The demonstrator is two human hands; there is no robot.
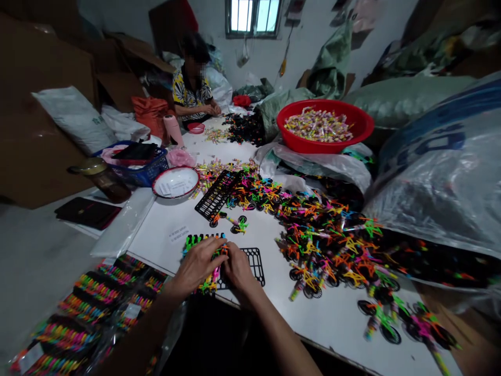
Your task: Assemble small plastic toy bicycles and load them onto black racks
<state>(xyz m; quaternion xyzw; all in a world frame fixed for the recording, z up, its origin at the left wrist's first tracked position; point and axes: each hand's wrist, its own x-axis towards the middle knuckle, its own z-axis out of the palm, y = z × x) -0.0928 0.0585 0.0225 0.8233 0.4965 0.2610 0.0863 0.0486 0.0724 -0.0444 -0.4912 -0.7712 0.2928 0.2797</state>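
Note:
A black plastic rack [260, 266] lies at the table's near edge, its right part showing bare slots. Colourful toy bicycles [191, 241] stand packed in a row at its left side, partly covered by my hands. My left hand [199, 263] reaches over this row, thumb and fingers closed around an orange and blue toy bicycle. Close against it, my right hand [239, 267] is curled over the rack's middle; whatever its fingertips grip is hidden. Just beyond lies a loose toy bicycle [230, 222] with a candy tube for its frame.
Another black rack [219, 193] lies farther back, beside heaped toy bicycles [324, 235]. A white bowl [176, 183] and blue basket [146, 169] stand left. Packed bags [84, 303] lie lower left. A red basin [324, 146] holds candy tubes. A co-worker [193, 83] sits at the far end.

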